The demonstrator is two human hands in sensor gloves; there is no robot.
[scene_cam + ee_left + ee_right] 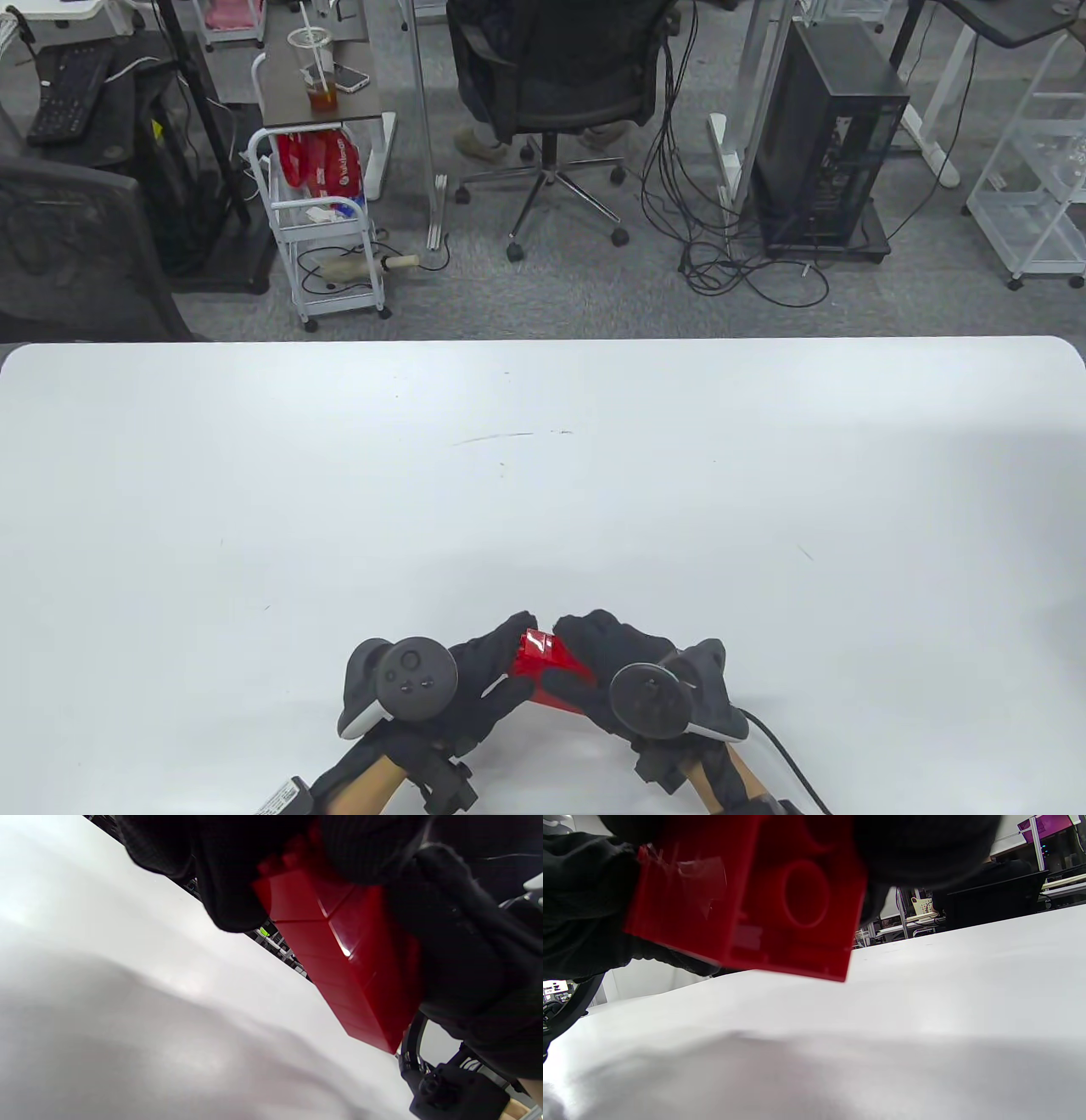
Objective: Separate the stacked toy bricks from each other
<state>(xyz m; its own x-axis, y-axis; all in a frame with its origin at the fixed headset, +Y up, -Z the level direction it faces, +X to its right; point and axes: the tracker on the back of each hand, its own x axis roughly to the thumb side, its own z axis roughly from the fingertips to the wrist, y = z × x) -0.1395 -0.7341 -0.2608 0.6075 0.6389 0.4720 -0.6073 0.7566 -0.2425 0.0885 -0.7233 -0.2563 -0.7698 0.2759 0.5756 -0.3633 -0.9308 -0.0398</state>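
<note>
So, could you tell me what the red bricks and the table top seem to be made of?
The red bricks look like hard, glossy moulded plastic: a sharp white glint on one face, crisp seams between the pieces, and a round moulded socket underneath in the right wrist view. The table looks like smooth white laminate or coated board with a matt sheen and a few faint scuffs; the core cannot be told.

A red brick stack (746, 899) is held clear of the white table (925, 1018), its hollow underside shown. It is gripped by black gloved fingers (925, 849) from above and by the other gloved hand (585, 899) at its left end.
</note>
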